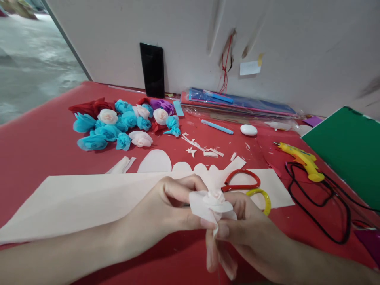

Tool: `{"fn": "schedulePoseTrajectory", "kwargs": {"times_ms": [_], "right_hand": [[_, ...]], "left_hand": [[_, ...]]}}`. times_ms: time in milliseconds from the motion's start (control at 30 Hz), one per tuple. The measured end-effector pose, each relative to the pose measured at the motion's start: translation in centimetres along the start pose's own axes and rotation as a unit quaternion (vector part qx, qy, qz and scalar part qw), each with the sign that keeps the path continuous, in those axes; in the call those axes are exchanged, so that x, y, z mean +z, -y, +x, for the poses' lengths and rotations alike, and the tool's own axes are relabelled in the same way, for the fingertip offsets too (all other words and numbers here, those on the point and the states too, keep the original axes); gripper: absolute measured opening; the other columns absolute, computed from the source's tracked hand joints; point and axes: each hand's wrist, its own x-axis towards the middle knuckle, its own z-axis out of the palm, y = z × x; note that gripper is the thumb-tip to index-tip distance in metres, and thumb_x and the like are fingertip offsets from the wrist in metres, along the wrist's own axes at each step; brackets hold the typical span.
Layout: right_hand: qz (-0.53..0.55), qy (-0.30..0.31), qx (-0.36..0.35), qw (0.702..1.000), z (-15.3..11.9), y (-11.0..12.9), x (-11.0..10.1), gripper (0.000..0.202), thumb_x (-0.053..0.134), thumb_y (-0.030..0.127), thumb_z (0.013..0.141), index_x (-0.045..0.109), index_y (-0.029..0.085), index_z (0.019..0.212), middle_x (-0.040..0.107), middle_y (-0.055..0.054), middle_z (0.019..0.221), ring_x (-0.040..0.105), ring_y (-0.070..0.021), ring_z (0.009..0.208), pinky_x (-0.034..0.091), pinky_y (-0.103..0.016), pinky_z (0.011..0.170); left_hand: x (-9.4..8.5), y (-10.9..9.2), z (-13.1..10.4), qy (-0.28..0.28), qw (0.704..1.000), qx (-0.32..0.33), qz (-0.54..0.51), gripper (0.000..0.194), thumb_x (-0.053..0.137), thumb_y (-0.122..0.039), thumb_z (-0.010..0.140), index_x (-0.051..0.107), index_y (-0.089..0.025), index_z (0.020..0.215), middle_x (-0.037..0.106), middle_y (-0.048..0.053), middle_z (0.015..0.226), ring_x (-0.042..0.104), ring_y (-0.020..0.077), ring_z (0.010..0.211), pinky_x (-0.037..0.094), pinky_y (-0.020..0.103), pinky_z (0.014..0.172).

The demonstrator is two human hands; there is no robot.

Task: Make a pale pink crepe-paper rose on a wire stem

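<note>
Left hand (170, 204) and right hand (252, 227), grip narrow on one pale-pink paper flower (216, 201) (curled at centre, loose-petalled).

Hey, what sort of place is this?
Probably a craft work table, though I can't tell whether it's in a home or workshop. Handmade-looking flowers, a yellow glue gun and pale sheet material suggest it.

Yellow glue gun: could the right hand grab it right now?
Probably not while the right hand holds the pale paper flower, though nothing tall blocks its way to the glue gun.
</note>
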Motion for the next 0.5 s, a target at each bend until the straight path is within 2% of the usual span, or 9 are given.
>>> {"fn": "schedulePoseTrajectory", "kwargs": {"times_ms": [100, 233, 367, 500], "right_hand": [[0.000, 0.008, -0.016, 1.000, -0.16, -0.01, 0.00, 0.025, 0.081, 0.032, 0.077, 0.066, 0.013, 0.074, 0.068, 0.001, 0.054, 0.054, -0.0037, 0.043, 0.046, -0.009, 0.045], [-0.003, -0.022, -0.038, 0.999, -0.33, -0.21, -0.02, 0.022, 0.081, 0.030, 0.079, 0.068, 0.012, 0.079, 0.074, -0.002, 0.066, 0.059, -0.0039, 0.046, 0.048, -0.011, 0.047], [-0.016, -0.022, -0.076, 0.997, -0.39, -0.43, 0.05, 0.019, 0.076, 0.030, 0.085, 0.068, 0.013, 0.082, 0.075, -0.004, 0.070, 0.060, -0.0045, 0.048, 0.050, -0.013, 0.051], [-0.022, -0.029, -0.087, 0.996, -0.41, -0.44, 0.24, 0.024, 0.070, 0.035, 0.089, 0.069, 0.012, 0.082, 0.075, -0.005, 0.072, 0.059, -0.0043, 0.047, 0.049, -0.012, 0.050]], "left_hand": [[0.07, -0.13, -0.26, 0.003, 1.000, 0.003, -0.025, 0.019, 0.081, -0.043, 0.074, 0.081, -0.025, 0.073, 0.068, 0.003, 0.082, 0.063, 0.0166, 0.078, 0.054, 0.026, 0.073], [0.14, -0.26, -0.42, -0.005, 0.999, 0.024, -0.036, 0.009, 0.079, -0.034, 0.079, 0.081, -0.029, 0.072, 0.068, -0.001, 0.080, 0.062, 0.0132, 0.077, 0.052, 0.022, 0.074], [0.20, -0.42, -0.35, -0.009, 0.998, 0.024, -0.050, 0.013, 0.076, -0.021, 0.081, 0.080, -0.027, 0.070, 0.069, 0.000, 0.074, 0.063, 0.0136, 0.076, 0.053, 0.023, 0.078], [0.13, -0.16, -0.31, -0.007, 0.997, 0.014, -0.073, 0.012, 0.076, -0.024, 0.082, 0.080, -0.030, 0.073, 0.069, -0.002, 0.075, 0.064, 0.0132, 0.077, 0.055, 0.023, 0.078]]}}
